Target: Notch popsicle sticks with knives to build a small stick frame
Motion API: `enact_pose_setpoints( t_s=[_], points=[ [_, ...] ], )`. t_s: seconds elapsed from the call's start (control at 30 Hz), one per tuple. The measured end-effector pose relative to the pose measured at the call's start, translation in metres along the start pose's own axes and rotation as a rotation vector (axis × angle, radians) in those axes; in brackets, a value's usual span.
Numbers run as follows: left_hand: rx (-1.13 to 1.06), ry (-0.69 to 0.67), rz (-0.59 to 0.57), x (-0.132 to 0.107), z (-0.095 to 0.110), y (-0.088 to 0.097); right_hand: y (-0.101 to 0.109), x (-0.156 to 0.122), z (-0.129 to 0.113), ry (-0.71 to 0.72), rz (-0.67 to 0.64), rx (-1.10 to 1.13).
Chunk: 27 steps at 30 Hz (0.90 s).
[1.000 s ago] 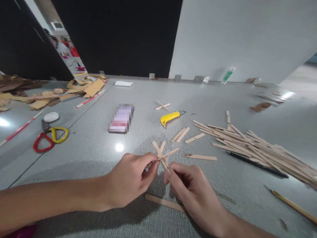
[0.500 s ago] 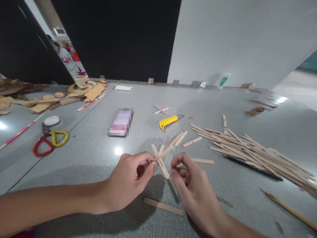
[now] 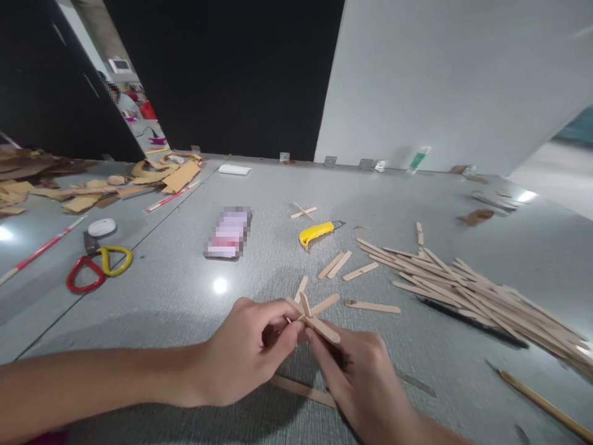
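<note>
Between my hands is a small assembly of crossed wooden craft sticks [image 3: 325, 329], joined near its middle. My left hand [image 3: 259, 346] is closed, pinching it between thumb and forefinger from the left. The closed right hand [image 3: 370, 377] grips it from below on the right; its fingertips are partly hidden behind the sticks. One loose stick [image 3: 306, 390] lies on the table under my hands, its right end covered by the right hand. Another single stick [image 3: 373, 307] rests just beyond the right hand. Short stick pieces [image 3: 340, 264] lie farther back.
A pile of craft sticks [image 3: 463, 284] covers the right side. A yellow cutter [image 3: 319, 232] with its blade out lies beyond my hands, left of it a phone [image 3: 228, 232]. Scissors [image 3: 86, 275] and cardboard scraps [image 3: 180, 177] are at left, a thin pointed tool [image 3: 537, 392] at lower right.
My right hand has moved left and come onto the crossed sticks, which are now turned and tilted. Earlier it was held apart from them. The left hand keeps its pinch.
</note>
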State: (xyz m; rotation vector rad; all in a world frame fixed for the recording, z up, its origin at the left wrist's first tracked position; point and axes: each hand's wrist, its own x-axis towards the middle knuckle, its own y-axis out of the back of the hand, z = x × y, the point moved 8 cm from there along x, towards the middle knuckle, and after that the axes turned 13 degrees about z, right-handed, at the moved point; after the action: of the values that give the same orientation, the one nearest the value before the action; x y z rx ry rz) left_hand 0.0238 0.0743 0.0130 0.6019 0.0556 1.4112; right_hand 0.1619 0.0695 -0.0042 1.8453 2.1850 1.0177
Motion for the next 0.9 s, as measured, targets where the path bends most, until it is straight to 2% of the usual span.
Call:
enact_pose_setpoints(
  t_s=[0.17,0.23,0.37,0.43,0.53,0.63,0.9],
  points=[
    [-0.025,0.044,-0.03,-0.002,-0.002,-0.002,0.001,0.0,0.001,0.019,0.035,-0.03],
    [-0.011,0.022,-0.02,-0.002,-0.001,-0.001,0.0,0.0,0.002,0.015,0.035,-0.039],
    [0.06,-0.103,0.068,0.0,0.003,0.004,0.007,0.0,-0.001,0.021,0.075,-0.048],
    [0.09,-0.178,0.102,0.0,0.004,0.006,0.009,0.0,-0.005,0.02,0.038,0.023],
    [0.182,-0.348,0.124,-0.004,0.01,0.006,0.006,0.001,-0.007,-0.07,-0.07,0.229],
    [0.292,-0.483,0.148,-0.007,0.015,0.006,0.007,0.004,-0.002,-0.184,-0.049,0.314],
    [0.388,-0.589,0.164,-0.008,0.02,0.005,-0.008,-0.003,0.006,-0.212,-0.096,0.219]
  ],
)
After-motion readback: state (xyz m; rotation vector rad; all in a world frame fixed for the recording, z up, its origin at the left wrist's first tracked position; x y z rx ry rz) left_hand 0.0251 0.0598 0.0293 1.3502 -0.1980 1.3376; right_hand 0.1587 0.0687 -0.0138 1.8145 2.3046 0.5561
